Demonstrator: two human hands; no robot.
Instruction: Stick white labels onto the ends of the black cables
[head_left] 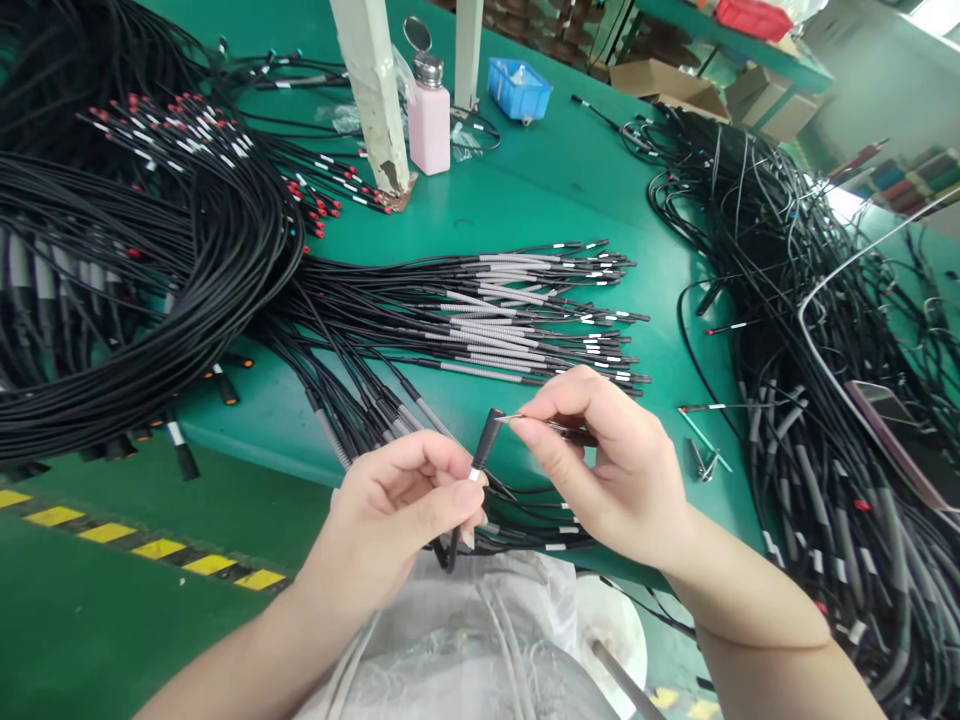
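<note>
In the head view, my left hand (405,505) is closed on a black cable (489,440) just below its thick end, next to a white label band. The cable end points up, and its lower part bends down under my fingers. My right hand (611,465) pinches slim metal tweezers (574,434), whose fine tip touches the top of the cable end. Whether the tip grips anything there is too small to tell. Behind both hands lies a row of black cables (499,335) with grey ribbed sleeves and white labels.
Coiled black cables (225,300) fill the left, some with red caps (322,210). A tangled cable heap (795,300) covers the right, near nail clippers (703,462). A pink pump bottle (430,130), white post (375,90) and blue bin (519,90) stand behind on the green table (540,190).
</note>
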